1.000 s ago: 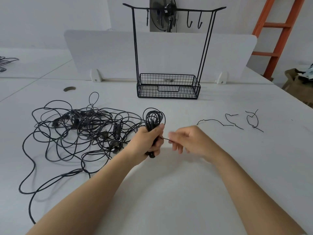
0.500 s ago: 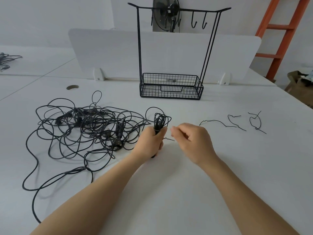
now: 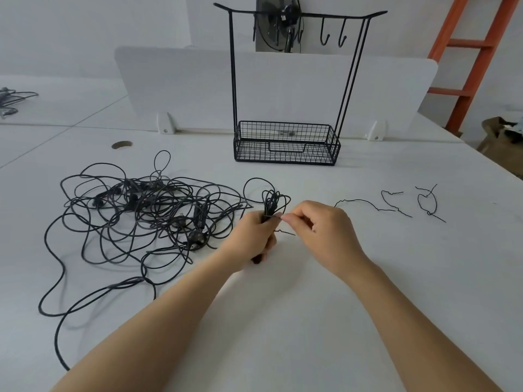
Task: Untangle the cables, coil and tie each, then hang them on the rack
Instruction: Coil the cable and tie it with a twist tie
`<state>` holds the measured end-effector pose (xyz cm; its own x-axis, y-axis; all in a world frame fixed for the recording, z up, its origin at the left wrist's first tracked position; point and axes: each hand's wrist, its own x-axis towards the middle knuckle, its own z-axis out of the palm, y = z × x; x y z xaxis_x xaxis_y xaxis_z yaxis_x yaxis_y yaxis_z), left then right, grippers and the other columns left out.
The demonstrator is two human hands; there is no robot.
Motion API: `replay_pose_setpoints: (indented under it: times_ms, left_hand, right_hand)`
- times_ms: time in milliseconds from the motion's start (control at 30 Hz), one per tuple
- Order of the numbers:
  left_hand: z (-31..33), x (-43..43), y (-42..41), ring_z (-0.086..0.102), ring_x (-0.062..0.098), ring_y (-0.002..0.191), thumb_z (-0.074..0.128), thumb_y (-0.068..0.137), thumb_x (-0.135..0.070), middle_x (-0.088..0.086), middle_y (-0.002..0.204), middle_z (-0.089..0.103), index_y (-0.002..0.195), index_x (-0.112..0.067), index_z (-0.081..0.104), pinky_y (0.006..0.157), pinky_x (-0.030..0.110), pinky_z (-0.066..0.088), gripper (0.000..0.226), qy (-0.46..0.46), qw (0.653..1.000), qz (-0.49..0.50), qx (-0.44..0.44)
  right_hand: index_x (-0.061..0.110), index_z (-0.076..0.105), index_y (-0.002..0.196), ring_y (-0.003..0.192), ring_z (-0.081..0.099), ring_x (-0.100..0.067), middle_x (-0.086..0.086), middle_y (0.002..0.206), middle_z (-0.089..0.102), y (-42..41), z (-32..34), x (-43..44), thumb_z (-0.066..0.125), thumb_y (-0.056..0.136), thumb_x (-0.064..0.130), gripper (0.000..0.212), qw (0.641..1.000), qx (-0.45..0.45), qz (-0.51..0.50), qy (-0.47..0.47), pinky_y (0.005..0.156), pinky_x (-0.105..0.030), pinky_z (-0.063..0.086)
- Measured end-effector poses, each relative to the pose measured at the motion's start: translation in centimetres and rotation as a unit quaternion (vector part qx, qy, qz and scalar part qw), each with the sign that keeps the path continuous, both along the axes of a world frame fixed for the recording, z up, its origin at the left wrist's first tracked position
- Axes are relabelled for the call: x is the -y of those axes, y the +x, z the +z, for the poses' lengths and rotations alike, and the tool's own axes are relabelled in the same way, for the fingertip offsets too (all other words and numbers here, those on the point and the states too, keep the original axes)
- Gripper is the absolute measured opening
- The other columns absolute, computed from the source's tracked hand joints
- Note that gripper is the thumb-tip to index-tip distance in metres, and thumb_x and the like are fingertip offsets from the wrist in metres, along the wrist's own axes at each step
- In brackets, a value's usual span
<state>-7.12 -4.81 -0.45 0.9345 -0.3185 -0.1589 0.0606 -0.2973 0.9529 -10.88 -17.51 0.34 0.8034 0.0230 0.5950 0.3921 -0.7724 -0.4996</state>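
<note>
Left hand (image 3: 249,239) clenched the coiled black cable bundle (image 3: 273,202) while right hand (image 3: 317,230) pinched a thin black wire tie (image 3: 284,232); a slack wrap risked the coil springing open.

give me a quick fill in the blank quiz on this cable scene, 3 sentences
1. The coiled cable is gripped in the ____ hand.
2. The right hand pinches a thin wire tie against the ____.
3. Every hook on the rack is ____.

Missing words: left; coil; empty
</note>
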Motion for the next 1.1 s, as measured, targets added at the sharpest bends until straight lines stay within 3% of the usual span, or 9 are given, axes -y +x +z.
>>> replay_pose_setpoints:
  times_ms: [67, 167, 367, 433, 633, 833, 967, 1100]
  left_hand:
    - [0.3, -0.2, 0.1, 0.022, 0.009, 0.03, 0.041, 0.099, -0.023, -0.001, 0.042, 0.041, 0.069, -0.013, 0.039, 0.037, 0.018, 0.027, 0.032, -0.086, 0.993, -0.017, -0.074]
    - [0.8, -0.6, 0.0, 0.02, 0.006, 0.029, 0.039, 0.099, -0.018, -0.001, 0.042, 0.039, 0.071, -0.012, 0.04, 0.035, 0.015, 0.025, 0.029, -0.163, 0.973, -0.082, -0.139]
    - [2.0, -2.6, 0.4, 0.022, 0.001, 0.028, 0.049, 0.083, -0.016, -0.002, 0.044, 0.035, 0.058, -0.013, 0.035, 0.029, 0.012, 0.021, 0.029, -0.269, 0.935, -0.145, -0.18]
    - [1.9, -2.5, 0.5, 0.021, 0.002, 0.029, 0.045, 0.091, -0.018, -0.002, 0.042, 0.035, 0.058, -0.013, 0.034, 0.029, 0.013, 0.021, 0.034, -0.269, 0.941, -0.125, -0.165]
    - [1.5, -1.7, 0.4, 0.019, 0.002, 0.026, 0.04, 0.096, -0.031, -0.006, 0.039, 0.031, 0.066, -0.017, 0.035, 0.029, 0.012, 0.017, 0.033, -0.317, 0.917, -0.065, -0.232]
    - [1.5, -1.7, 0.4, 0.019, 0.001, 0.023, 0.039, 0.095, -0.026, -0.006, 0.034, 0.03, 0.056, -0.017, 0.036, 0.025, 0.011, 0.018, 0.04, -0.307, 0.912, -0.081, -0.262]
    - [1.5, -2.0, 0.7, 0.018, 0.002, 0.022, 0.036, 0.095, -0.032, -0.006, 0.032, 0.03, 0.061, -0.018, 0.035, 0.026, 0.009, 0.018, 0.037, -0.278, 0.913, -0.095, -0.282]
    - [1.7, -1.9, 0.5, 0.007, 0.006, 0.024, 0.045, 0.079, -0.033, -0.006, 0.029, 0.028, 0.052, -0.017, 0.043, 0.023, 0.008, 0.015, 0.032, -0.349, 0.877, -0.116, -0.31]
  right_hand:
    - [0.013, 0.056, 0.062, 0.051, 0.041, -0.008, 0.009, 0.05, 0.046, 0.1, 0.5, 0.7, 0.062, 0.086, 0.018, 0.026, 0.983, -0.134, 0.042, 0.119, 0.056, -0.024, 0.039]
    - [0.016, 0.055, 0.06, 0.04, 0.043, -0.002, 0.008, 0.044, 0.049, 0.5, 0.8, 1.4, 0.059, 0.088, 0.011, 0.028, 0.954, -0.197, 0.062, 0.219, 0.048, -0.011, 0.036]
    - [0.015, 0.056, 0.061, 0.039, 0.043, -0.001, 0.009, 0.041, 0.05, 0.4, 0.6, 1.5, 0.059, 0.087, 0.011, 0.027, 0.945, -0.216, 0.067, 0.236, 0.046, -0.009, 0.034]
    - [0.017, 0.056, 0.061, 0.042, 0.043, -0.002, 0.008, 0.047, 0.05, 0.2, 0.4, 1.1, 0.061, 0.086, 0.013, 0.026, 0.95, -0.217, 0.065, 0.215, 0.048, -0.01, 0.035]
    - [0.003, 0.062, 0.072, 0.055, 0.044, -0.013, 0.007, 0.054, 0.05, 0.0, -0.2, 0.1, 0.063, 0.085, 0.014, 0.017, 0.98, -0.15, 0.032, 0.13, 0.059, -0.028, 0.041]
    - [0.004, 0.067, 0.079, 0.058, 0.049, -0.003, 0.016, 0.061, 0.053, 0.2, 0.0, 0.6, 0.064, 0.084, 0.01, 0.009, 0.987, -0.103, 0.035, 0.116, 0.058, -0.01, 0.037]
    - [0.007, 0.065, 0.073, 0.063, 0.041, -0.005, 0.014, 0.066, 0.05, 0.5, -0.4, 1.0, 0.054, 0.082, 0.028, 0.025, 0.999, 0.03, 0.013, -0.002, 0.056, -0.018, 0.036]
    - [0.006, 0.062, 0.071, 0.061, 0.036, -0.003, 0.003, 0.064, 0.059, 0.6, -1.1, 0.6, 0.048, 0.081, 0.028, 0.028, 0.998, 0.053, 0.02, -0.028, 0.055, -0.017, 0.031]
